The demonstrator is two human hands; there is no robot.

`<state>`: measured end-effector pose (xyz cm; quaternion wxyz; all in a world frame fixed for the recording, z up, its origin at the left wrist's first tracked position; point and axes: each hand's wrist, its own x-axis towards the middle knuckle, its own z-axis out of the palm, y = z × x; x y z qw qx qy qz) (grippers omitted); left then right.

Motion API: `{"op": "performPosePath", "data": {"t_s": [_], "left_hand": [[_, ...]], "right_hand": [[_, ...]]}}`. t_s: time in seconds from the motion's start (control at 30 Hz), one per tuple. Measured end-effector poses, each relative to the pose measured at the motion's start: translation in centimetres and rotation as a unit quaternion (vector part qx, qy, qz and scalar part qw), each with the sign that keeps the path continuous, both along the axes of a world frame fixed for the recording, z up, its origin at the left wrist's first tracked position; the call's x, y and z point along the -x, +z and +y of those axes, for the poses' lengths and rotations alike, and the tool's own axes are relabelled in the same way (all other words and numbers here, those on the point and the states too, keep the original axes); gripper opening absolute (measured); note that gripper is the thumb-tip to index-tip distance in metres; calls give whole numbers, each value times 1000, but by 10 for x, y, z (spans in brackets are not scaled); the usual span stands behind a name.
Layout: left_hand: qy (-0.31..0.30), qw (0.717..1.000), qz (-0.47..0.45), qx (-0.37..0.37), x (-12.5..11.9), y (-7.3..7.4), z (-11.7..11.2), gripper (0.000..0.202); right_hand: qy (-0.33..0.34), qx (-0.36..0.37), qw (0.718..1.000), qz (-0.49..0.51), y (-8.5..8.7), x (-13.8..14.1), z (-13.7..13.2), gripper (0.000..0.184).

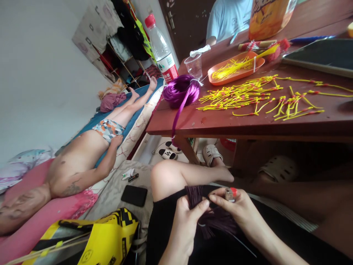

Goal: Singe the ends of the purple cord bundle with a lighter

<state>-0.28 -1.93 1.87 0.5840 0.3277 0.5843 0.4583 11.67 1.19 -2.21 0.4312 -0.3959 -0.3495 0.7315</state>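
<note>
Purple cord bundle point(197, 206) between left fingers point(197, 210)

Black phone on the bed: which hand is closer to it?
Left. The left hand, pinching the purple cord bundle, is just right of the black phone; the right hand, holding a lighter, is farther right.

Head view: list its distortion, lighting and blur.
Head view: wide-angle bend, so the bottle leans and the table edge slants; soft even light, deep shadow under the table, sheen on the purple coil; the left hand pinching the dark cord bundle and the right hand with the lighter look fairly sharp, while the frame corners are stretched and softer.
</note>
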Motion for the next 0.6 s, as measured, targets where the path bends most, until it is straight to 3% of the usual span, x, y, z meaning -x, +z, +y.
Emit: {"op": "performPosePath", "data": {"t_s": [0.37, 0.6], "left_hand": [[34, 999, 18, 15, 2, -5, -3, 8], [13, 998, 54, 12, 1, -2, 0, 8]], "right_hand": [[5, -15, 1000, -10, 1, 0, -2, 25], [-8, -3, 1000, -12, 0, 3, -3, 19]]}}
